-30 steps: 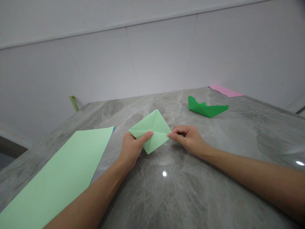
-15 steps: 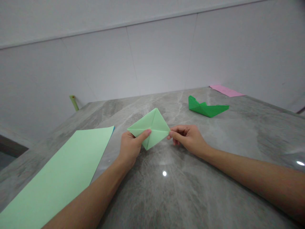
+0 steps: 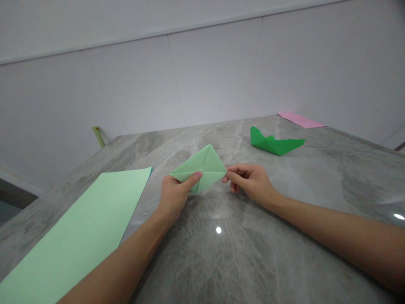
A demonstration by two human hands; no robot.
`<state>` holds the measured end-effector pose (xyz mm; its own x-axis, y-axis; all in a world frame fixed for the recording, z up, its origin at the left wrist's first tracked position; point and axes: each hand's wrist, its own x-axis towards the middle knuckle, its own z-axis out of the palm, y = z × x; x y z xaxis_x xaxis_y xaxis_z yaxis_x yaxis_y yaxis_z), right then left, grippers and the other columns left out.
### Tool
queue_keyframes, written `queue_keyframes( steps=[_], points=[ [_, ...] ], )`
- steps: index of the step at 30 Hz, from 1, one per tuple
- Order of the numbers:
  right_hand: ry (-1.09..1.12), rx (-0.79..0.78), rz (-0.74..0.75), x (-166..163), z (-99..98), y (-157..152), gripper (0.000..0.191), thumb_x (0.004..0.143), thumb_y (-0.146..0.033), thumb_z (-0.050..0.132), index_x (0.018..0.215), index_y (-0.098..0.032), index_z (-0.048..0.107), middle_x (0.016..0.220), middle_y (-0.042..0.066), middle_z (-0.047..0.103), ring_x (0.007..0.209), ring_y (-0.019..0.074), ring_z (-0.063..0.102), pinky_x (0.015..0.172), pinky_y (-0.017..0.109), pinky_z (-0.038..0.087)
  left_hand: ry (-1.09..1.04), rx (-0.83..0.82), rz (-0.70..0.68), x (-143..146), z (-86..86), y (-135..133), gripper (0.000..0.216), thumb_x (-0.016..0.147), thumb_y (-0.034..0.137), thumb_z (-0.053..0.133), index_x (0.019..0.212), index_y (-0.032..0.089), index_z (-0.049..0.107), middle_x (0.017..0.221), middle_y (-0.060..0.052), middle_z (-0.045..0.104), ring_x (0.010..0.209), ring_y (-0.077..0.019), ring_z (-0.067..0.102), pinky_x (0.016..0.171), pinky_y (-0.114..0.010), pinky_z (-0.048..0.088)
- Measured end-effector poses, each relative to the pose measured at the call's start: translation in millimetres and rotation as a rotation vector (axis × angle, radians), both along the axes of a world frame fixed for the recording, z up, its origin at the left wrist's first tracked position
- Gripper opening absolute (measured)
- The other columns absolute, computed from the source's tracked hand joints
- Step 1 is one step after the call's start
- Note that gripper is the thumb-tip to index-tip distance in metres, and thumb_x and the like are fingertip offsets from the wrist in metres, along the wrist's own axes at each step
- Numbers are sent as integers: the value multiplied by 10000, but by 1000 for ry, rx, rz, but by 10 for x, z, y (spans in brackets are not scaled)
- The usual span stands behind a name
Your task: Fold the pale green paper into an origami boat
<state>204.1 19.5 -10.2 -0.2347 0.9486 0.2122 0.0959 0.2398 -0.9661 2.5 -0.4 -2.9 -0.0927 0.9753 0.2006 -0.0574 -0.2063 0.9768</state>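
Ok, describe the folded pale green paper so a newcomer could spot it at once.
On the grey marbled table, find the left hand and right hand near the middle. Between them is the folded pale green paper, roughly diamond-shaped and creased. Unlike the large flat sheet or darker green boat-like piece, it is held.

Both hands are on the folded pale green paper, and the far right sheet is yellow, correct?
No, the far right sheet is pink, not yellow, as the head view shows. The left hand and right hand are indeed on the folded pale green paper.
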Motion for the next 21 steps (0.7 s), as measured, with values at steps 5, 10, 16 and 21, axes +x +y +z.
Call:
queue_keyframes(
  steps=[5,10,16,21],
  points=[
    [89,-24,-14,-9,-14,17,295,763,-415,663,900,-155,691,751,53,728,433,94,568,389,206,440,23,0,-2,-15,22,-2,240,674,289,779,880,174,739,891,-34,723,870,-207,643,819,-319,486],
    [121,-45,-6,-2,-14,24,302,732,-392,694,922,-158,707,742,50,734,441,99,581,416,218,467,123,55,-65,-56,69,-8,94,670,232,776,758,201,769,930,-74,726,1202,-274,516,969,-358,414],
    [84,-25,-37,2,-22,34,237,708,-313,683,888,-169,735,534,-11,652,422,102,562,412,210,445,172,101,-102,-75,72,-45,109,672,179,757,773,214,779,1127,-106,678,1304,-315,430,960,-371,437],
    [189,-23,-63,8,-41,44,219,687,-296,698,865,-171,725,575,-2,672,459,121,597,411,219,458,-26,-21,-64,-26,39,-46,775,655,237,782,1364,298,474,1119,-43,691,1059,-228,630,820,-284,501]
  ],
)
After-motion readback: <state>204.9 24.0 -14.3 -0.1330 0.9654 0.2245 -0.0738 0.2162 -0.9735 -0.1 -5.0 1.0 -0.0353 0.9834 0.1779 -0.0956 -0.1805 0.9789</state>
